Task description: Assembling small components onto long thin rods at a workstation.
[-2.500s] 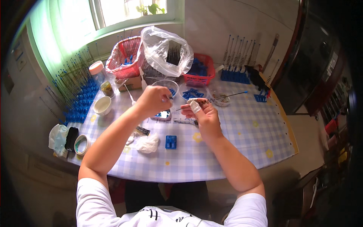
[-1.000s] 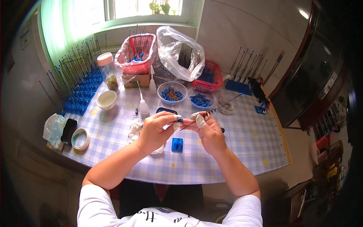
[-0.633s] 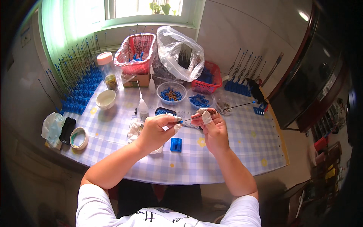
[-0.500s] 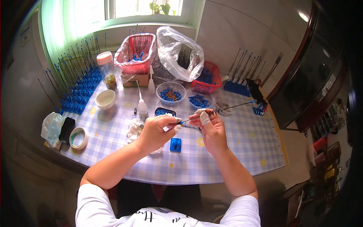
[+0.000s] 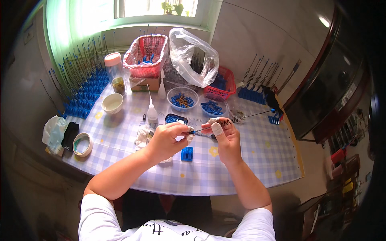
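Note:
Between my two hands runs a thin dark rod (image 5: 257,115) with a black coil spring (image 5: 230,121) around it and a blue tip (image 5: 273,110) at its right end. My left hand (image 5: 171,138) is closed in a pinch on a small blue end piece (image 5: 192,132) at the rod's left end. My right hand (image 5: 227,140) is closed around the rod beside the spring, its thumb toward me. White coverings wrap some fingertips of both hands. On the checked tablecloth (image 5: 241,168) below them lies a blue plastic block (image 5: 186,154).
Clear tubs of small blue parts (image 5: 183,109) stand beyond my hands, with a small black tray (image 5: 176,119) and a squeeze bottle (image 5: 152,114) nearer. Blue racks of upright rods (image 5: 82,105) fill the left; another rack (image 5: 251,94) stands right. A tape roll (image 5: 83,145) lies left.
The rod's blue-tipped right end has shifted slightly right and a little down. Both hands keep their grip at nearly the same place.

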{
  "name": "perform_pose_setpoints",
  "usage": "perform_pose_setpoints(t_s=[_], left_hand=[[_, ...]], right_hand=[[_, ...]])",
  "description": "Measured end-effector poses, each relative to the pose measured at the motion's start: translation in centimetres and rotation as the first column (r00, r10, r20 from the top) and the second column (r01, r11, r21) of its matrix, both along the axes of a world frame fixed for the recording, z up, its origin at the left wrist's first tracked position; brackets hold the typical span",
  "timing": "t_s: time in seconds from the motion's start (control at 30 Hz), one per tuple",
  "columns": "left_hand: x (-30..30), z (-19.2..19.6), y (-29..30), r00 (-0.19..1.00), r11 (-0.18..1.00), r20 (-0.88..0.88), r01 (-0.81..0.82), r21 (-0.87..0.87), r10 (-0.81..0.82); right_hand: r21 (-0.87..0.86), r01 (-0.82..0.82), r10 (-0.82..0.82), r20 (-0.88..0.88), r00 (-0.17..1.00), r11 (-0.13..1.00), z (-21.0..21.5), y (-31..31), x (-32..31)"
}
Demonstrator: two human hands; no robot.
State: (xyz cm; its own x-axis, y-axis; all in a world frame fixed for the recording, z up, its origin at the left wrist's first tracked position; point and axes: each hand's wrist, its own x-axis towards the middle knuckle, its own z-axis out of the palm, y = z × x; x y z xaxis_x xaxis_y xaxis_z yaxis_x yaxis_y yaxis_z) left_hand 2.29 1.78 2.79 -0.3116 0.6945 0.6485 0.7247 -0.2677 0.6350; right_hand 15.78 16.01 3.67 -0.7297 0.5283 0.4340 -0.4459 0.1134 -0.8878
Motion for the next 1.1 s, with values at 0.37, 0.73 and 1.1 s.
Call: perform_pose_setpoints(t_s=[0.37, 0.73, 1.1], left_hand=[[0.2, 0.4, -0.1, 0.994, 0.998, -0.106, -0.004, 0.066, 0.011], [0.6, 0.5, -0.1, 0.980, 0.998, -0.201, 0.003, 0.066, 0.010], [1.2, 0.1, 0.4, 0.991, 1.000, 0.131, 0.021, 0.012, -0.022]], right_hand=[[-0.029, -0.066, 0.066, -0.011, 0.998, 0.997, 0.3, 0.4, 0.4], [-0.013, -0.165, 0.165, 0.023, 0.986, 0.986, -0.5, -0.5, 0.4], [-0.407, -0.173, 0.158, -0.069, 0.985, 0.897, -0.7, 0.7, -0.2]])
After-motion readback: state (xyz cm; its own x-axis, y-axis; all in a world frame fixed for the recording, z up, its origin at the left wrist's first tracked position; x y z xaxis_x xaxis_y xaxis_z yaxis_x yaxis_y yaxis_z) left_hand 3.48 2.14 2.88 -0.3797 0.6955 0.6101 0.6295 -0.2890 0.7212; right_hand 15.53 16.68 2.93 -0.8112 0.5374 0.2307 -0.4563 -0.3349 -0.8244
